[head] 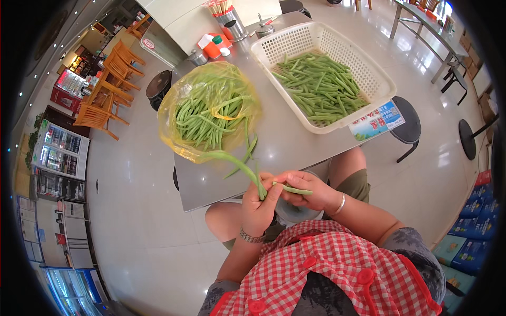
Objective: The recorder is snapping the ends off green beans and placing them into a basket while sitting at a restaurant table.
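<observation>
My left hand (257, 207) grips several long green beans (240, 164) that stick out past its fingers over the table edge. Between the fingers of my right hand (314, 191) is a short length of green bean (294, 190). The fingertips of both hands meet in front of my lap. A yellow plastic bag (168, 130) lies open on the table at the left, full of whole green beans (205, 118). To its right, a white perforated plastic basket (379, 81) holds many shorter bean pieces (322, 87). Below my hands, a container (296, 213) sits between my knees, partly hidden.
The grey table (197, 189) ends just before my hands. At its back stand a metal chopstick holder (235, 25), a lidded metal pot (198, 57) and another metal pot (265, 29). A printed card (377, 120) lies under the basket's corner. Black stools (405, 120) flank the table.
</observation>
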### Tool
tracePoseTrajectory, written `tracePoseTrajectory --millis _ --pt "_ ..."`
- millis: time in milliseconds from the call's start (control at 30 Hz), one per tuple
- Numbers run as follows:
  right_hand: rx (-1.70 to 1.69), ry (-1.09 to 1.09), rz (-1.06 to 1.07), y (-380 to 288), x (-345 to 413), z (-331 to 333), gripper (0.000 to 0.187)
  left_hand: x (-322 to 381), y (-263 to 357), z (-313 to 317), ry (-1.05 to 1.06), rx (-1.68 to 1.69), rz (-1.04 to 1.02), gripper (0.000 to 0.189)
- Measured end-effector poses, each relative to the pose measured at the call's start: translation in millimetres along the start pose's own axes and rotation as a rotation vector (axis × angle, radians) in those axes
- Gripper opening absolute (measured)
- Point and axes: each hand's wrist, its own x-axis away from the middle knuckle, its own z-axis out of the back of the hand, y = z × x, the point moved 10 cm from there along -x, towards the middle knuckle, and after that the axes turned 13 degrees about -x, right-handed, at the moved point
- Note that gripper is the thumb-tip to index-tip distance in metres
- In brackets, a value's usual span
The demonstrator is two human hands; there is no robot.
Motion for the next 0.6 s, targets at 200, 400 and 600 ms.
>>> tracePoseTrajectory --millis 200,400,600 --pt "0.627 -0.136 0.03 -14 10 10 0.025 1 -7 -12 -0.131 -0.019 -0.07 0.015" --pt "1.624 -0.168 0.286 -45 31 -19 0.018 15 0 -29 -0.277 -0.522 -0.201 0.014" --pt "1.753 -0.198 0.381 -43 34 -29 0.017 22 -19 -45 -0.375 -0.499 -0.159 0.018"
